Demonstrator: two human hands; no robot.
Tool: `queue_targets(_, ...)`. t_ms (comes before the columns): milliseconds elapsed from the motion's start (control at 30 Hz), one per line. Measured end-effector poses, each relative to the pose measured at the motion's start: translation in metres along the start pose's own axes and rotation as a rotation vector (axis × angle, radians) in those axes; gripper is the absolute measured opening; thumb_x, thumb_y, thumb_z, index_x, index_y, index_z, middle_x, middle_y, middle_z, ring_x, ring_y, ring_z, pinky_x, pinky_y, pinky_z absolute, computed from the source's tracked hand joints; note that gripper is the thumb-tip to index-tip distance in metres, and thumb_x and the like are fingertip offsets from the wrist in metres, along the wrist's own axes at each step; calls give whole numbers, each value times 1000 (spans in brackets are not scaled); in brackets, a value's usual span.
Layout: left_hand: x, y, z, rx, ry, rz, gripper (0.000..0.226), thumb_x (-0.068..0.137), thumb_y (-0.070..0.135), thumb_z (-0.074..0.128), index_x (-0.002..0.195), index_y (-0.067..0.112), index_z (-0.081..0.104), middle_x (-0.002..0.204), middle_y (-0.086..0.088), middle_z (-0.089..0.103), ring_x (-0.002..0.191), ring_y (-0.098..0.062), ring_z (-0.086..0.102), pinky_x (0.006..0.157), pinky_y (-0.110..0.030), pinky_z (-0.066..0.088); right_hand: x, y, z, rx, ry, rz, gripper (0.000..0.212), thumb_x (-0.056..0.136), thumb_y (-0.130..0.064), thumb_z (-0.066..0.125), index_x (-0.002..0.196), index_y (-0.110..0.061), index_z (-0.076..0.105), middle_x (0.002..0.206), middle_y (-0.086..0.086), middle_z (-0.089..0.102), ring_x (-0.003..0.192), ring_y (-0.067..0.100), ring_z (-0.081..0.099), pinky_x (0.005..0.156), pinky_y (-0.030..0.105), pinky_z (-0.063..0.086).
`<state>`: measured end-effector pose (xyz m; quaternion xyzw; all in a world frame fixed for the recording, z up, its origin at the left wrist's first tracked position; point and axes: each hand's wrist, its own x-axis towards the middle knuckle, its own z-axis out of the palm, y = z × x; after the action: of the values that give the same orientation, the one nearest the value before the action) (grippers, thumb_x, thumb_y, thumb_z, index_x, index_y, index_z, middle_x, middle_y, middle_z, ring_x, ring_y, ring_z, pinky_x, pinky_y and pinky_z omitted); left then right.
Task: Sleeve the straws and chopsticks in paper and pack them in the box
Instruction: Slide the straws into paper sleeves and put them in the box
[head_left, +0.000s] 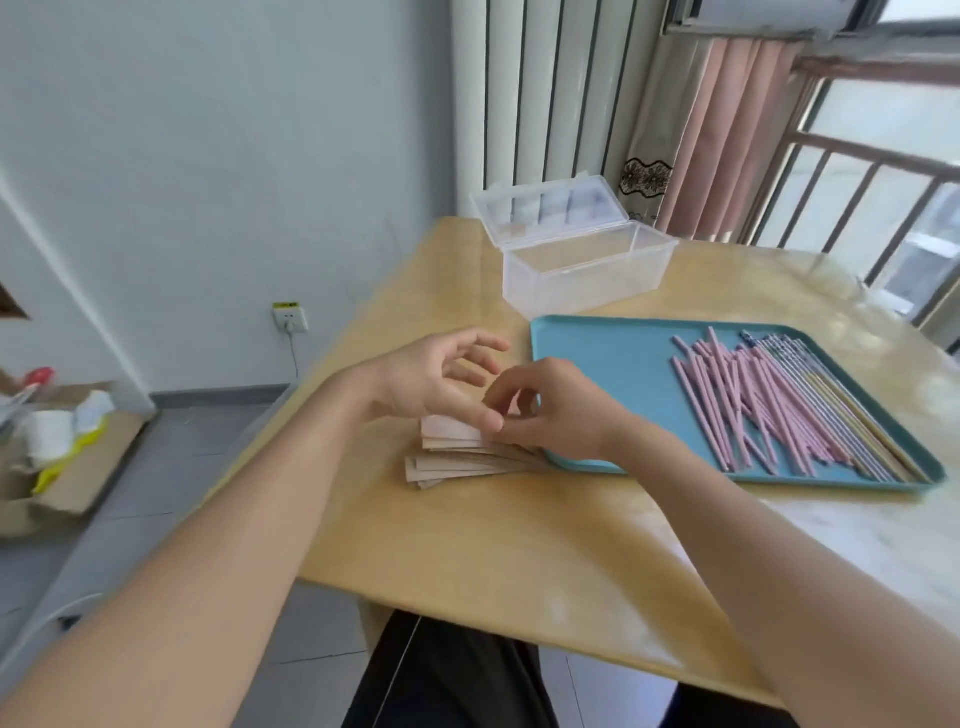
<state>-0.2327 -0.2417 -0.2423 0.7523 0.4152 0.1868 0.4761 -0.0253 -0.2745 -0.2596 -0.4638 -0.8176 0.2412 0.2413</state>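
Observation:
A stack of brown paper sleeves (457, 457) lies on the wooden table left of the teal tray (597, 364). My left hand (436, 379) hovers over the stack, thumb on the top sleeve, fingers spread. My right hand (540, 410) pinches the top sleeve's near end between thumb and forefinger. Several pink straws (748, 405) and patterned chopsticks (831, 405) lie at the tray's right side. The clear plastic box (582, 270) stands open behind the tray, lid tipped back, nothing seen inside.
The table (493, 545) ends close on the left, with grey floor below. A cardboard carton with rubbish (57, 441) sits on the floor at far left. A wall socket (291, 317), curtains and a window railing stand behind.

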Motion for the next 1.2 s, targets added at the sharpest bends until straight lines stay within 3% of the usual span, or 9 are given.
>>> queue_targets(100,-8,-3,-9,49,-12,-53,90,65,13,93,140,30,46,124,7,56,118,-10,61,97,-36,55,-4,-3,-5,20,101,11,9,80,-23,76,85,-18,72,77,-9,70,69,11,64,67,28,51)
queue_targets(200,-5,-2,-11,95,-50,-83,84,70,4,88,137,25,41,120,0,61,107,-13,62,89,-33,57,-6,-2,-8,51,155,-3,3,80,-16,74,82,-15,72,74,-3,70,71,13,65,65,25,51)
queue_targets(400,11,3,-3,174,-115,-68,46,74,18,87,113,26,63,104,0,68,90,-11,66,89,-38,56,-6,-2,-17,151,209,-42,10,83,-11,76,78,-19,72,69,-10,68,66,4,63,65,18,50)
queue_targets(600,19,11,6,254,-137,-86,40,75,20,87,107,26,65,108,3,67,93,-10,65,92,-33,56,-2,-7,-30,289,261,-30,14,86,-2,69,77,-12,72,75,7,73,61,14,65,62,31,57)
queue_targets(733,23,14,10,356,-157,-102,32,74,27,87,100,30,67,109,3,68,99,-17,66,95,-39,54,0,-12,-30,200,308,-33,15,84,-2,66,71,-10,69,73,13,71,59,14,62,62,39,58)
queue_targets(900,25,19,17,442,-139,-85,25,79,32,83,98,28,69,99,9,68,92,-9,64,84,-26,52,2,-24,-29,92,332,-97,17,81,-13,63,65,-7,64,69,11,70,72,29,69,67,44,55)
queue_targets(967,21,27,14,442,-140,-106,30,75,38,85,99,31,68,102,13,67,99,-6,63,86,-22,49,2,-31,-34,132,379,-106,21,80,-18,60,65,-3,64,72,16,70,70,34,67,63,47,56)
queue_targets(1100,14,55,4,92,-150,-1,46,73,46,78,115,28,69,123,13,69,119,1,59,101,-21,42,6,-31,-62,476,470,-3,14,86,2,59,81,-2,72,76,10,71,64,19,65,62,32,57)
queue_targets(1200,34,75,12,-163,-145,28,37,95,32,60,122,7,64,115,-8,72,111,-16,68,98,-28,53,10,-4,-80,778,434,161,10,92,-2,61,90,0,70,77,13,68,66,25,64,68,34,54)
